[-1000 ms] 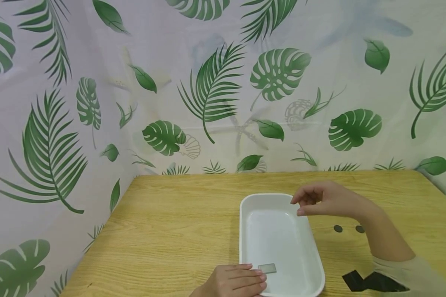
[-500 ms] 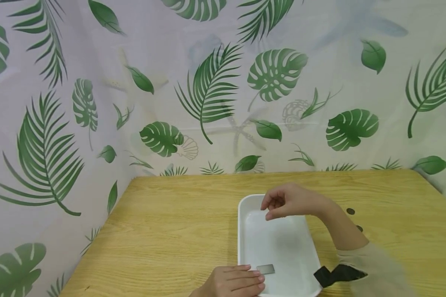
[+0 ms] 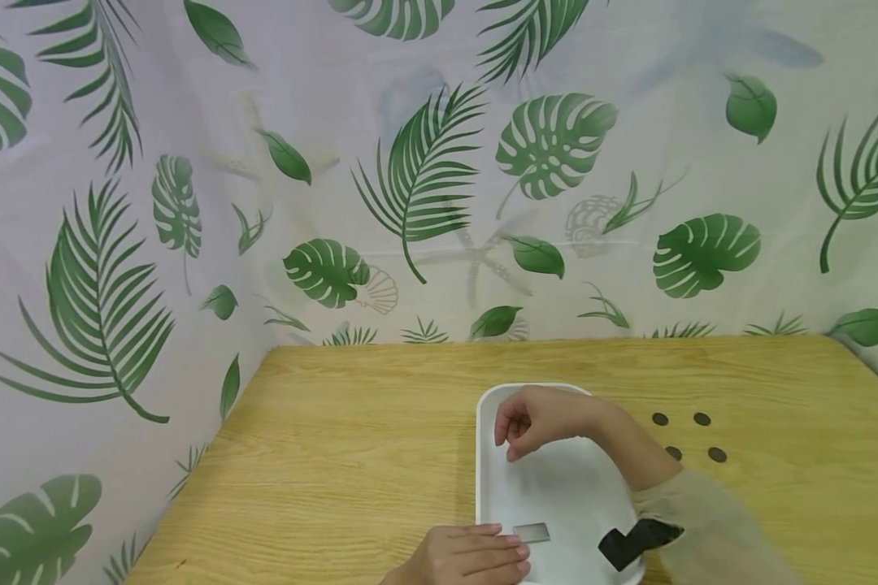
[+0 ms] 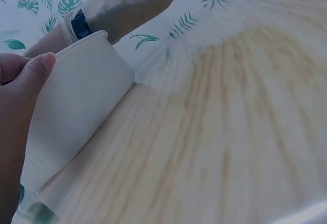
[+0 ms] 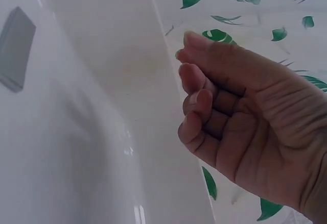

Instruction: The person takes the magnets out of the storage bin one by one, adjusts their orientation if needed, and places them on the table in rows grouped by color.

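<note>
A white tray (image 3: 485, 479) with raised walls stands on the wooden table, a small grey rectangular block (image 3: 532, 533) lying in its near part. My left hand (image 3: 475, 554) holds the tray's near left rim, with fingers reaching over the inside and the thumb (image 4: 38, 70) at the outer wall in the left wrist view. Over the tray's far half hovers my right hand (image 3: 537, 421), its fingers loosely curled and nothing visible between them. In the right wrist view, the block (image 5: 18, 48) lies on the tray floor, apart from the right hand (image 5: 240, 112).
Several dark round discs (image 3: 702, 419) lie on the wooden table (image 3: 351, 455) to the right of the tray, close to the right forearm. A black strap (image 3: 636, 543) crosses the right sleeve. Behind the table hangs a leaf-patterned cloth (image 3: 439, 179).
My right hand has moved left from beside the tray's right rim to over its inside, and a little lower. Discs earlier behind the arm now show. The left hand and the block stay put.
</note>
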The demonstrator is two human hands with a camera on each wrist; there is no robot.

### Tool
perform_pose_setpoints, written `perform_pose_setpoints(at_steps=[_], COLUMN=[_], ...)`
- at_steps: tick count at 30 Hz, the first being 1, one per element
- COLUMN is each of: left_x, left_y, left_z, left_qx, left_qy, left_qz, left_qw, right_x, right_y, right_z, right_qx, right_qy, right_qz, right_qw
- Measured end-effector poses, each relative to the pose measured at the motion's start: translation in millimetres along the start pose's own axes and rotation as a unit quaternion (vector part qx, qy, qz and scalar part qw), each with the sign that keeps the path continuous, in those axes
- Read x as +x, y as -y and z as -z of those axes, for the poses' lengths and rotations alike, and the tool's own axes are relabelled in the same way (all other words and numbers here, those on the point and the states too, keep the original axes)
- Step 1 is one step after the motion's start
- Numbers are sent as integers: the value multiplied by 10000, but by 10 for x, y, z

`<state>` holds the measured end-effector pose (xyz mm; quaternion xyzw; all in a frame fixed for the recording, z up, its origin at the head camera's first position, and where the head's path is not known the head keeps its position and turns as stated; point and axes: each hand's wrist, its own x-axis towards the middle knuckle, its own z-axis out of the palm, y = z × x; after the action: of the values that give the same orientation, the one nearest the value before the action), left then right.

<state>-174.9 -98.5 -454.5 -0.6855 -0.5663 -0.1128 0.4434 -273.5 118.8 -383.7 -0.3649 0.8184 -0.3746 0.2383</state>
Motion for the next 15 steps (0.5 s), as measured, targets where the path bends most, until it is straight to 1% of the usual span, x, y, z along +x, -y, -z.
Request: perform_pose_setpoints(at_steps=[3,5,8,12,15], left_x=[19,12,-8,-14,11], left_y=[-2,-4,-12,-11,-8], left_z=[13,13,9,6,16], left_qx=[31,27,10,-37,-64], left_qy=[52,73,90,69,76], left_qz=[13,39,78,72,39], left_qw=[10000,10000,9999,9999,9999], right_x=[48,73,98,114,109], right_y=[-45,-64,-91,-113,-110], right_z=[-65,-92,-127,-193,-257], right_qx=[-74,-26,89,98,-193], right_qy=[349,572,828,1158,1419], right_qz=[-154,-311,-678,-1280,-1635], right_qw=[9992,9979,9942,9849,9761])
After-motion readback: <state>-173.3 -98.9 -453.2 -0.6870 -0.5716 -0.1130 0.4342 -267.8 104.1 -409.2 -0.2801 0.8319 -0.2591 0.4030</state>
